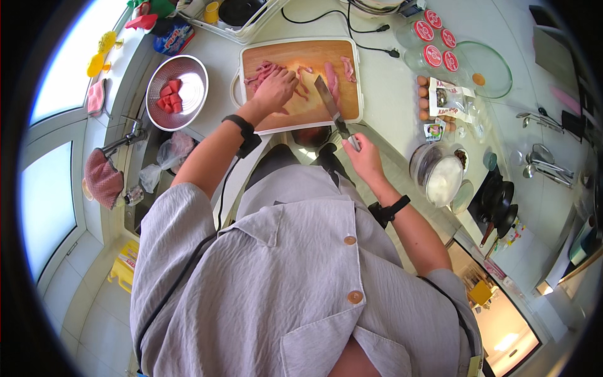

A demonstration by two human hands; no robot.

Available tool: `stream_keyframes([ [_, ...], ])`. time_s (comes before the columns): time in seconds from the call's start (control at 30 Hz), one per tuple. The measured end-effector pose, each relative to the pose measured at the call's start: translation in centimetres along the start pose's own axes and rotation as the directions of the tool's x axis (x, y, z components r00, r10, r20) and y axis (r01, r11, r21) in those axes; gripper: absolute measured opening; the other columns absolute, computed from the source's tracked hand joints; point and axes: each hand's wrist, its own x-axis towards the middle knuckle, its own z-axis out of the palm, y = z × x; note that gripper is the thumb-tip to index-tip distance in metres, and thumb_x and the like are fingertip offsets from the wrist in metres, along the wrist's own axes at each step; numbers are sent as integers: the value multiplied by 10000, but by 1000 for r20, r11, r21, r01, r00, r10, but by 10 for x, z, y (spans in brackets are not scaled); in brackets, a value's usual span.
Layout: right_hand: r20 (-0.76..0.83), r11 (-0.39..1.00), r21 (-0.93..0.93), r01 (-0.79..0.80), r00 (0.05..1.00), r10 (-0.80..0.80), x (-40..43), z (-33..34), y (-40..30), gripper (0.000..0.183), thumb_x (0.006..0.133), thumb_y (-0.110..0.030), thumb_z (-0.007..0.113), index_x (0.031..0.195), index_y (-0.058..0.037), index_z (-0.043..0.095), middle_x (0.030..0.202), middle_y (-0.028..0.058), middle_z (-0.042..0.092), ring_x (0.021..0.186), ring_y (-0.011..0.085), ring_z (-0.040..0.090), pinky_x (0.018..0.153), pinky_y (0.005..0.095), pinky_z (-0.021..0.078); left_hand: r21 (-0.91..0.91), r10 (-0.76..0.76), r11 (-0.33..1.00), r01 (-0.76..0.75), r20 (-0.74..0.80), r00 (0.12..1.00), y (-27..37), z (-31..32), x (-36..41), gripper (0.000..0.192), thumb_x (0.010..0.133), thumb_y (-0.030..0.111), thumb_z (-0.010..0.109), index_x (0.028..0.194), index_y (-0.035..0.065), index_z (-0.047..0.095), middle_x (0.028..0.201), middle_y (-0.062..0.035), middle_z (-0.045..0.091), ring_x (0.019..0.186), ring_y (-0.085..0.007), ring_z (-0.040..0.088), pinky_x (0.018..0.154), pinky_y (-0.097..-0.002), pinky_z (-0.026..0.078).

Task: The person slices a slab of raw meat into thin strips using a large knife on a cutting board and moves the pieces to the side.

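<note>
A wooden cutting board with a white rim point(301, 126) lies on the counter before me. My left hand point(278, 89) is over its left part, fingers bent, touching a pile of sliced raw meat point(264, 71); whether it grips a piece is hidden. In my right hand point(365, 155) is the handle of a kitchen knife point(328, 100), its blade pointing up and left over the board. Thin meat strips point(302, 84) lie between the pile and the blade. A longer piece of raw meat point(331, 77) is just right of the blade, and a smaller scrap point(347, 69) sits near the right rim.
Left of the board stands a metal colander point(153, 106) with red chunks, beside the sink faucet point(134, 134). Black cables point(349, 28) lie behind the board. To the right are lidded glass jars point(414, 35), eggs point(423, 103), stacked bowls point(421, 162) and black pans point(499, 198).
</note>
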Motion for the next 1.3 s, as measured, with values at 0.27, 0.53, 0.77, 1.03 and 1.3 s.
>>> stream_keyframes([
  [0.27, 1, 999, 45, -26, 1000, 26, -9, -4, 2, 336, 962, -299, 745, 1045, 12, 651, 824, 209, 714, 714, 350, 697, 658, 419, 531, 7, 268, 963, -270, -123, 955, -23, -6, 39, 266, 889, 114, 582, 1124, 30, 676, 1059, -92, 654, 1136, -271, 628, 1028, -393, 472],
  [0.53, 1, 997, 44, -69, 998, 69, -17, -6, 1, 325, 968, -303, 736, 1038, 1, 645, 800, 199, 705, 702, 348, 694, 647, 422, 522, 236, 285, 919, -314, 150, 947, -26, -13, 49, 344, 917, 167, 581, 1222, 66, 702, 1106, -42, 681, 1135, -202, 613, 1011, -345, 465],
  [0.77, -12, 994, 89, -57, 998, 58, -14, -4, 10, 341, 972, -310, 734, 1050, 10, 646, 791, 193, 702, 689, 324, 689, 643, 419, 518, -13, 180, 983, -181, -54, 982, -10, -27, 50, 163, 887, 119, 629, 1016, 28, 671, 978, -104, 715, 986, -294, 684, 942, -409, 514],
  [1.03, -52, 990, 144, -10, 998, 18, -2, 4, -3, 368, 981, -328, 732, 1061, 21, 650, 812, 187, 711, 697, 286, 695, 649, 411, 525, -650, -603, 572, 501, 80, 793, 10, -8, 37, 219, 892, 219, 696, 1022, 44, 708, 894, -210, 736, 881, -385, 731, 761, -479, 577],
  [1.3, -16, 988, 124, 89, 996, -88, 27, 36, -15, 360, 984, -341, 714, 1093, -4, 650, 824, 211, 717, 739, 396, 710, 666, 450, 539, -582, -763, 426, 693, 180, 620, 39, 10, 9, 226, 910, 213, 683, 987, 1, 687, 866, -249, 736, 821, -415, 736, 738, -505, 586],
])
